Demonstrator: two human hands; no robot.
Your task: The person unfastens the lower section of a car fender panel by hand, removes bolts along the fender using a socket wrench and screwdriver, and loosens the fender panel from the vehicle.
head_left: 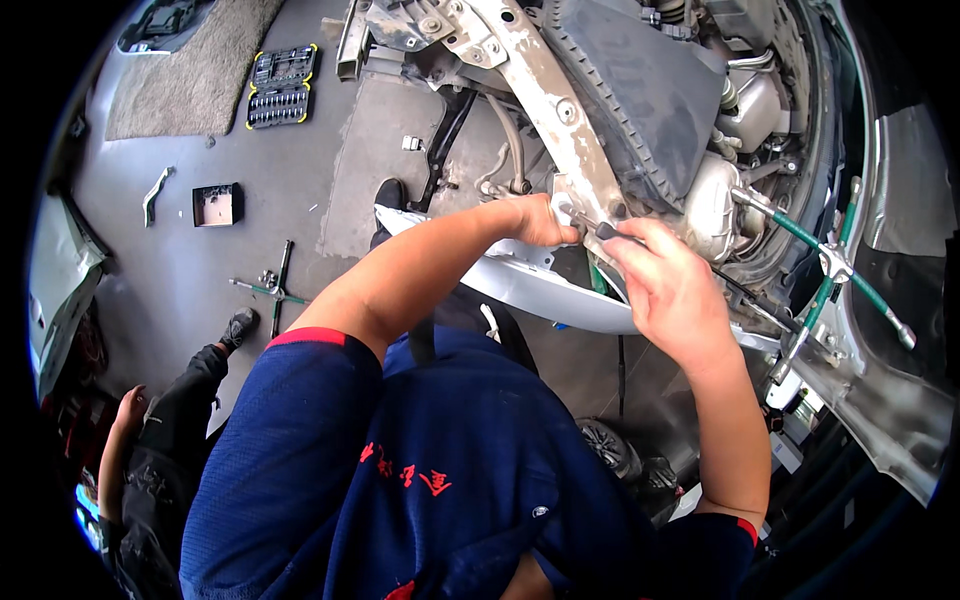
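My right hand (672, 290) is closed round a dark-handled screwdriver (608, 231), whose metal shaft points left toward the end of a scuffed, pale beam (567, 112). Right beside that tip, my left hand (545, 222) grips a small pale bracket (563, 207) at the beam's lower end; most of its fingers are hidden behind. Just under both hands runs a curved silver-white body panel (530, 288) of the car. A black plastic cover (635, 100) lies beyond the beam in the engine bay.
A green-armed cross wrench (835, 262) rests on the car at right; a second cross wrench (278, 292) lies on the floor. Farther left are an open socket set (282, 87), a small box (217, 205) and a silver bracket (155, 195). Another person's leg (185, 385) shows at lower left.
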